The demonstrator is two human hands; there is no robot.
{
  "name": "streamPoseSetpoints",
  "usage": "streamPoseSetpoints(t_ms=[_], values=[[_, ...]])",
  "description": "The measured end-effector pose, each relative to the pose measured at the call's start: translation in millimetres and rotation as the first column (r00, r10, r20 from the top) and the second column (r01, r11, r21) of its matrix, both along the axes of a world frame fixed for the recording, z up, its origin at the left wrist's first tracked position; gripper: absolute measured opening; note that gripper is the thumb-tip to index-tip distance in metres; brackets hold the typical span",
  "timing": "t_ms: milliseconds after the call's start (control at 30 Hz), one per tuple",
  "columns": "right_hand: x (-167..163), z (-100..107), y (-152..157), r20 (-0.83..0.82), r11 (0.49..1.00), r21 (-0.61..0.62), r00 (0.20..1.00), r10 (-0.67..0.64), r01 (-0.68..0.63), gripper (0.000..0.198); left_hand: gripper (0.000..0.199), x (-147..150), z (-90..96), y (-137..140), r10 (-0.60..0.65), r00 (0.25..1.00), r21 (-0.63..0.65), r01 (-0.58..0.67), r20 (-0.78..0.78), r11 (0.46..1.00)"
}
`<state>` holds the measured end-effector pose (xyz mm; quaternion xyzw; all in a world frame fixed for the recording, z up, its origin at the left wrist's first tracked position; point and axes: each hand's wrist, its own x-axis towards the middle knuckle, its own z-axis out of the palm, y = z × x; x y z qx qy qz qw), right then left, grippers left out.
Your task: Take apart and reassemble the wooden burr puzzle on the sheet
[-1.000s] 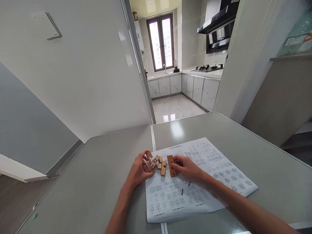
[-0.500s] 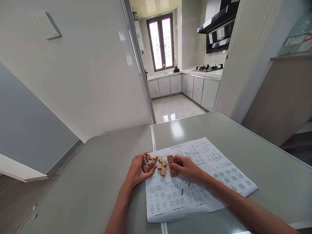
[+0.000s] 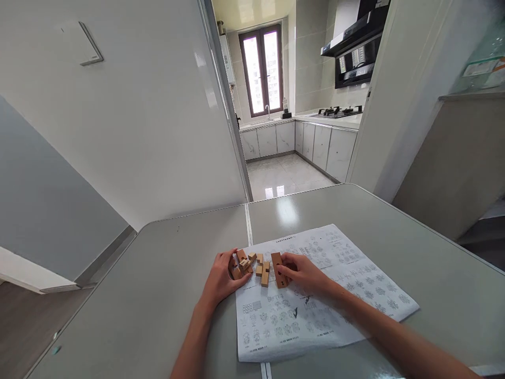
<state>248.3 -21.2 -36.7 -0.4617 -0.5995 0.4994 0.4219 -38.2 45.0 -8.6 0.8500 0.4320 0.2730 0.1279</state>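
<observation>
My right hand [image 3: 302,269] pinches a brown wooden puzzle piece [image 3: 278,259] marked with a 2, tilted on the printed sheet. At the sheet's left edge, my left hand [image 3: 221,276] curls round a cluster of notched wooden puzzle pieces [image 3: 243,263], thumb on the near side and fingers on the far side. Its palm side and the pieces' undersides are hidden. Between the hands lie lighter notched wooden pieces [image 3: 265,275], touched by neither hand. Beneath them is the white instruction sheet [image 3: 284,345], covered in small line drawings.
The grey table [image 3: 169,273] has a pale seam [image 3: 248,221] down its middle. Beyond its far edge, a doorway opens to a kitchen with a window [image 3: 262,71] and a gas stove [image 3: 339,111]. A white wall [image 3: 158,131] rises at the left.
The view has shifted very slightly. Both hands and the pieces keep almost the same places on the table, with my right hand still on the piece marked 2.
</observation>
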Motion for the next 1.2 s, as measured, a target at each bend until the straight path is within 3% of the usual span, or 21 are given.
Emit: streamPoseSetpoints(t_ms=[500, 700, 900, 1067, 1200], values=[[0.3, -2.5, 0.1, -0.001, 1.000, -0.003, 1.000, -0.002, 0.002, 0.039, 0.072, 4.9, 1.5, -0.6, -0.041, 0.999, 0.167, 0.043, -0.019, 0.985], [1.3, -7.5, 1.5, 0.010, 1.000, -0.006, 1.000, -0.011, 0.011, 0.038, 0.076, 0.2, -1.6, 4.9, 0.039, 0.999, 0.188, -0.037, -0.010, 0.982], [0.8, -6.7, 1.4, -0.017, 1.000, 0.009, 1.000, -0.004, 0.004, 0.035, 0.073, 5.3, 4.2, 1.6, 0.099, 0.991, 0.205, -0.117, 0.094, 0.972], [1.9, -3.1, 2.8, -0.067, 1.000, -0.015, 0.998, -0.003, 0.002, 0.041, 0.078, 26.3, 10.8, -12.4, 0.004, 0.991, 0.131, -0.021, 0.131, 0.991], [4.1, -1.5, 5.8, -0.092, 1.000, -0.022, 0.996, 0.004, -0.006, 0.046, 0.082, 45.5, 9.3, -23.0, -0.151, 0.980, 0.103, 0.138, 0.127, 0.985]])
